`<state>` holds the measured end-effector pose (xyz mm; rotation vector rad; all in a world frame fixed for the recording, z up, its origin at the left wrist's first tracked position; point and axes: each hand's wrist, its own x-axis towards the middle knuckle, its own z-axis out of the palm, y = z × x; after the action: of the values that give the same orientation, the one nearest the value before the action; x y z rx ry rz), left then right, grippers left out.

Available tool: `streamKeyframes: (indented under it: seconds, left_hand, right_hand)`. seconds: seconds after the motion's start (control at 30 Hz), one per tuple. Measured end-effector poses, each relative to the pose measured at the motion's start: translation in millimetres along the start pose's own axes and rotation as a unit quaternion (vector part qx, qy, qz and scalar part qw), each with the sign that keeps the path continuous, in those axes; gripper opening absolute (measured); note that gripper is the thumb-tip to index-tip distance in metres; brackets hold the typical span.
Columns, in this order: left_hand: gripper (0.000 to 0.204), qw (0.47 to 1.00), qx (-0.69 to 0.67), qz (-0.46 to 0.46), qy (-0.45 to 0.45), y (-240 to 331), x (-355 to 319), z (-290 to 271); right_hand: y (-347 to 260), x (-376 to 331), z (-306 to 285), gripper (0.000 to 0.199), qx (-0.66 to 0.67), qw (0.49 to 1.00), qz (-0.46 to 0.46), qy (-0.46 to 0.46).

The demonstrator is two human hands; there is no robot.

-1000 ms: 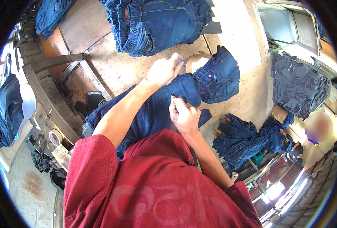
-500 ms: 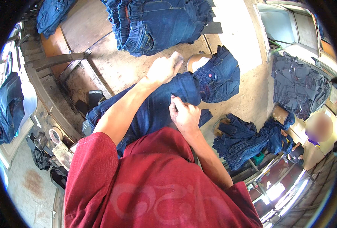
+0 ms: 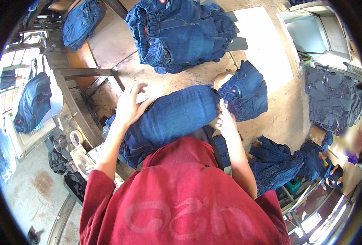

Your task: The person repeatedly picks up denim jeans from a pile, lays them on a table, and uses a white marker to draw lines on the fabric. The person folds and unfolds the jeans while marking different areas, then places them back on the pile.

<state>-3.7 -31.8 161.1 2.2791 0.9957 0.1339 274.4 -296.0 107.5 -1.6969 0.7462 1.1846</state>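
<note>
Blue denim jeans [image 3: 181,112] lie across in front of me, their cloth smoothed into a broad band. At their upper left edge is my left hand [image 3: 131,104], thumb and fingers spread, with nothing gripped. By the right end of the jeans, my right hand [image 3: 226,119] is closed, its fingers curled and thumb pointing up; whatever it may hold is hidden. Just beyond that end, another folded denim garment [image 3: 246,92] with a small red round tag rests over a rounded support.
A thick stack of jeans [image 3: 185,36] sits on the worn wooden table [image 3: 160,81] ahead. Dark grey garments [image 3: 332,94] are piled at the right, near more heaped denim [image 3: 274,163]. Wooden framing [image 3: 79,110] and a tape roll [image 3: 76,138] are at the left. Another person is blurred at far right.
My left hand has moved left and its fingers have spread. My right hand has shifted right to the end of the jeans. The jeans appear flatter, and the view has shifted.
</note>
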Motion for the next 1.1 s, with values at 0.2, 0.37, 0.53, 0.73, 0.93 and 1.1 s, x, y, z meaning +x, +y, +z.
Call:
streamKeyframes:
  seconds: [0.2, 0.37, 0.53, 0.73, 0.93, 1.1]
  left_hand:
    - [0.081, 0.994, 0.084, -0.033, -0.062, -22, -78, 9]
    - [0.056, 0.996, -0.051, 0.053, 0.049, -31, -62, 42]
    - [0.047, 0.990, 0.043, 0.113, 0.070, -40, -50, 41]
    - [0.056, 0.959, -0.193, 0.025, -0.206, -78, -1, 20]
    - [0.035, 0.923, -0.285, 0.040, -0.254, -94, 10, 15]
    - [0.034, 0.948, -0.227, 0.025, -0.221, -95, 2, 24]
  right_hand:
    - [0, 69, -1, 0.028, -0.014, 0.974, -0.207, 0.091]
    - [-29, 99, -3, 0.036, -0.179, 0.941, -0.265, 0.111]
    - [-1, -13, 31, 0.019, -0.276, 0.781, -0.556, 0.067]
    - [106, -125, 134, 0.028, -0.348, 0.642, -0.676, -0.097]
    - [130, -125, 177, 0.019, -0.441, 0.600, -0.666, -0.035]
    - [132, -122, 196, 0.016, -0.500, 0.588, -0.636, 0.019]
